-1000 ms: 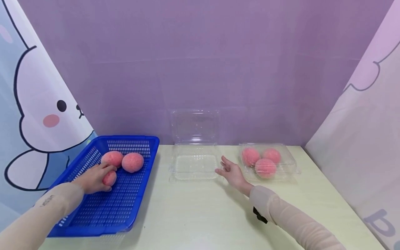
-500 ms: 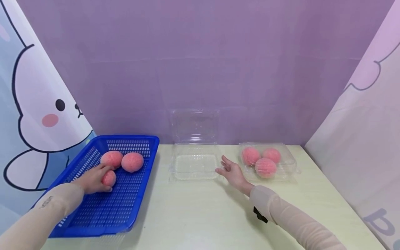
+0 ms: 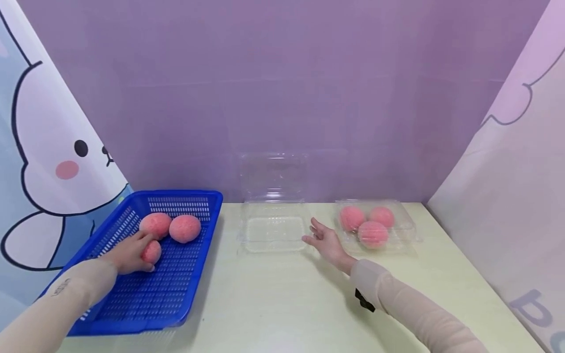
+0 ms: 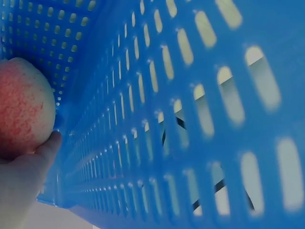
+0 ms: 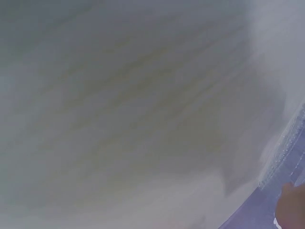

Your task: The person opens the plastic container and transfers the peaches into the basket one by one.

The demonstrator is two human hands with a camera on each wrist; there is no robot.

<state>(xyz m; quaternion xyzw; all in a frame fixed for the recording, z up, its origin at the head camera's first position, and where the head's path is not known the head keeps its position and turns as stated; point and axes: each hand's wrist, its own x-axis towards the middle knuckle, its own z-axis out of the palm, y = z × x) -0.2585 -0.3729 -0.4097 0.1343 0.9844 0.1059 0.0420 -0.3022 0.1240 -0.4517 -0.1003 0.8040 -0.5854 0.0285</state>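
Observation:
Inside a blue mesh basket [image 3: 194, 274], my left hand [image 3: 128, 254] grips a pink peach [image 3: 151, 252], fingers over its far side and thumb at its near side. Two more peaches, a left one [image 3: 155, 225] and a right one [image 3: 185, 228], lie just beyond. The left wrist view shows a red-and-pale peach [image 4: 24, 107] with a finger [image 4: 47, 148] along its lower side. My right hand [image 3: 328, 246] holds nothing; its fingers are relaxed beside the right edge of a clear plastic clamshell box [image 3: 275, 234], which stands with its lid [image 3: 273, 176] raised.
To the right of my right hand sits a second clear clamshell box [image 3: 406, 230], lid down over three peaches [image 3: 373, 235]. A pale table [image 3: 256, 309] carries everything. Purple cloth [image 3: 282, 88] hangs behind, with printed curtains on both sides.
The head view has shifted slightly. My left hand stays around the same peach, its fingers settling a little lower over it, and my right hand keeps its place beside the raised-lid box.

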